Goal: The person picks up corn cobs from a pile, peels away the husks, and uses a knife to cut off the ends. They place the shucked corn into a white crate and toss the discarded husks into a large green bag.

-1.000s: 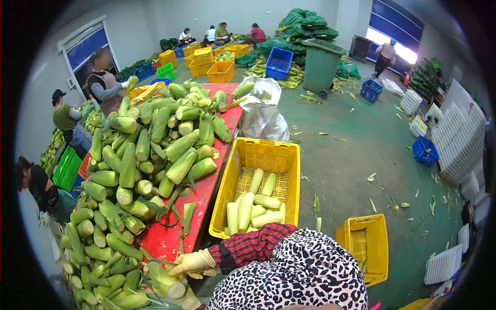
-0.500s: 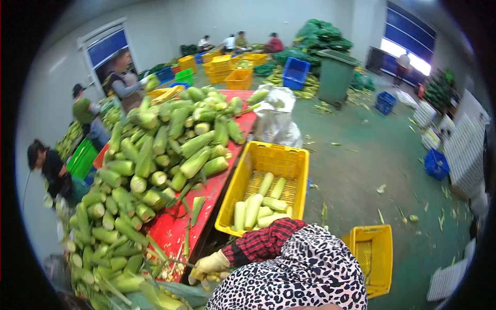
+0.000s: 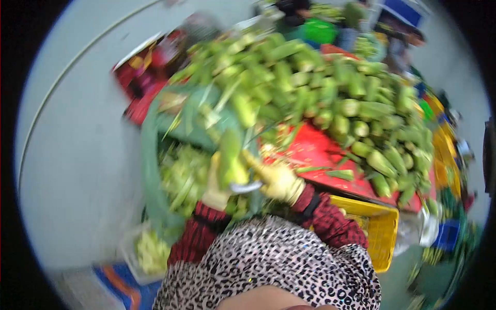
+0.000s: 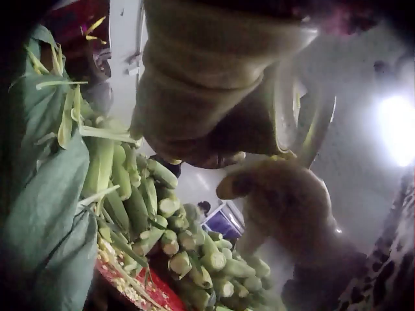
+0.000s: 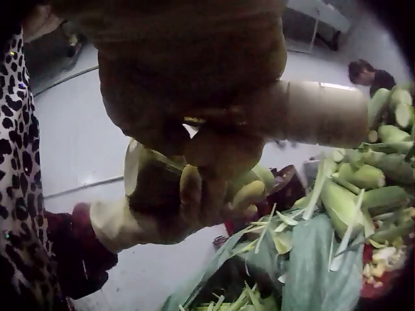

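In the head view, a green-husked ear of corn [image 3: 230,157] stands upright before my body. My gloved left hand [image 3: 214,186] grips it from the left side, and the left wrist view shows that hand dark and close. My gloved right hand [image 3: 279,180] is at the ear's lower end, holding a knife whose thick pale handle [image 5: 324,113] sticks out of the fist in the right wrist view. A whitish curved edge crosses the ear's base. Beneath the hands hangs a green bag [image 3: 155,155] with stripped husks [image 3: 183,175] inside.
A heap of unhusked corn [image 3: 356,108] covers much of the red table [image 3: 330,155]. The yellow crate [image 3: 385,232] stands by its near edge. At lower left sits a pale container [image 3: 139,276] of husk pieces. People are beyond the heap.
The head view has swung left to the green bag and wall. Both hands are now in full view, brought together around an upright ear; the right hand has left the table's near corner.
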Motion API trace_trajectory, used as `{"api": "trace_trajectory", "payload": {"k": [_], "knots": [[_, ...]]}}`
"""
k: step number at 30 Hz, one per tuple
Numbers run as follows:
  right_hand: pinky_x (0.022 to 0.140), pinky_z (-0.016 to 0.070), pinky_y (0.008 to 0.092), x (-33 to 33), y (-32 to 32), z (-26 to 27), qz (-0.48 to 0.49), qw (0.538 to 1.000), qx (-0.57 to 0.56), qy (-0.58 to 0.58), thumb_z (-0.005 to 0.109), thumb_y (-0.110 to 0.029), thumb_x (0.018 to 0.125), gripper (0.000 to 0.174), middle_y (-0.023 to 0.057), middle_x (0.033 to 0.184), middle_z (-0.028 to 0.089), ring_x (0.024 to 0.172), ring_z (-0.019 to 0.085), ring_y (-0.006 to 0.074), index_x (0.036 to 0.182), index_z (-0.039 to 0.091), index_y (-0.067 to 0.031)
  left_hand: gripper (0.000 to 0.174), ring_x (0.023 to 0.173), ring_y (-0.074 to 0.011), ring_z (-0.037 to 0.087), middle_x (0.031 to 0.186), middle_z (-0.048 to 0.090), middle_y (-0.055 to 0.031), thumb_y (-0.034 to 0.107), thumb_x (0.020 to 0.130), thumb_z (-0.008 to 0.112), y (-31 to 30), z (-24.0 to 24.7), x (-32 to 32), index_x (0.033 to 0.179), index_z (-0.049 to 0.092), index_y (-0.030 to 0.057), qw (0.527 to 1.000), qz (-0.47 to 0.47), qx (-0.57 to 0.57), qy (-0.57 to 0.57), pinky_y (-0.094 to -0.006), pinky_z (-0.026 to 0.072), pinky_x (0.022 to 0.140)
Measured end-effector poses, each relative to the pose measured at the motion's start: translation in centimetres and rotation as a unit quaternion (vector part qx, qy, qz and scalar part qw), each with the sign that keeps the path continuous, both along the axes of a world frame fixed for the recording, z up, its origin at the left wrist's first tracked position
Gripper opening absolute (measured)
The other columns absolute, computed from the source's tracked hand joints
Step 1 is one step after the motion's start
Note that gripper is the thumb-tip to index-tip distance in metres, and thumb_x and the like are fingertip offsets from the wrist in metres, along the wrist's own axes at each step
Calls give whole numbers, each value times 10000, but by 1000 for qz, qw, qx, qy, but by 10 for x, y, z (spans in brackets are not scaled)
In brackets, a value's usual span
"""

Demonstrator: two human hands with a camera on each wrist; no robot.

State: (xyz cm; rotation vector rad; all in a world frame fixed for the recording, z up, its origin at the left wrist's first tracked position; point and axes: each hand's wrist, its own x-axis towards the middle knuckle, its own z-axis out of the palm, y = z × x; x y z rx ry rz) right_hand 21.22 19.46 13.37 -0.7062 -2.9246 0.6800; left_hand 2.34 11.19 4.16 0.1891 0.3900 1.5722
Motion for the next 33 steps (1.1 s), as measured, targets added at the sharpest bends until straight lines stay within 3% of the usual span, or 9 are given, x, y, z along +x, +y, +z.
{"api": "trace_trajectory", "payload": {"k": [2, 5, 6, 8, 14, 19, 23, 31, 33], "knots": [[527, 500, 441, -21, -6, -2, 74, 995, 55, 43, 609, -181, 754, 902, 140, 782, 649, 603, 633, 338, 1530, 151, -159, 628, 1180, -286, 552, 1300, 554, -149, 531, 937, 488, -24, 9, 1, 1333, 483, 44, 997, 60, -40, 12, -479, 483, 971], [532, 499, 440, -38, -14, -11, 178, 969, 108, 130, 628, -170, 736, 921, 161, 777, 643, 616, 636, 343, 1528, 158, -158, 575, 1082, -293, 617, 1182, 631, -158, 507, 940, 505, -50, 23, 13, 1279, 540, 44, 990, 138, -27, 12, -462, 476, 986], [542, 500, 446, -43, -20, -5, 202, 968, 101, 112, 626, -165, 733, 912, 166, 780, 643, 623, 637, 345, 1526, 174, -151, 554, 1076, -288, 618, 1182, 631, -157, 492, 930, 532, -54, -2, 5, 1275, 550, 60, 991, 124, 14, -47, -489, 477, 975], [556, 504, 446, -50, -28, -5, 229, 960, 117, 108, 617, -157, 730, 910, 160, 774, 640, 634, 639, 343, 1528, 180, -170, 473, 1020, -249, 631, 1134, 648, -84, 429, 923, 582, -74, 15, 14, 1263, 554, 102, 985, 159, 2, -60, -417, 513, 926], [571, 509, 423, -86, 6, -22, 294, 949, 113, 25, 609, -150, 710, 935, 130, 757, 635, 643, 639, 332, 1534, 172, -218, 418, 981, -218, 643, 1098, 656, -72, 381, 942, 570, -85, 4, 2, 1250, 559, 99, 976, 210, -34, -46, -391, 536, 878], [585, 506, 417, -84, -8, -33, 357, 929, 101, 20, 799, -337, 625, 1182, 124, 817, 646, 671, 639, 335, 1543, 70, -182, 402, 1019, -240, 634, 1132, 648, -78, 364, 948, 567, -98, 14, 6, 1250, 558, 99, 968, 217, -66, -107, -423, 523, 903], [613, 518, 398, -86, -12, -31, 337, 938, 80, 13, 777, -286, 631, 1161, 137, 822, 650, 707, 648, 343, 1544, 66, -188, 425, 1032, -265, 628, 1143, 644, -92, 386, 952, 543, -98, 32, 17, 1265, 547, 98, 957, 272, -86, -58, -456, 504, 931], [592, 517, 418, -79, -5, -64, 250, 963, 61, 79, 644, -171, 701, 987, 131, 801, 643, 679, 641, 333, 1539, 124, -204, 484, 1014, -256, 629, 1140, 639, -96, 419, 935, 549, -82, -19, 4, 1285, 533, 85, 972, 224, 25, -74, -429, 514, 901], [579, 514, 422, -72, -4, -69, 232, 967, 81, 68, 606, -153, 729, 939, 133, 806, 641, 657, 637, 325, 1538, 132, -205, 482, 1003, -252, 631, 1130, 642, -90, 420, 937, 546, -82, -14, 6, 1280, 537, 81, 974, 218, -12, -67, -419, 517, 892]]}}
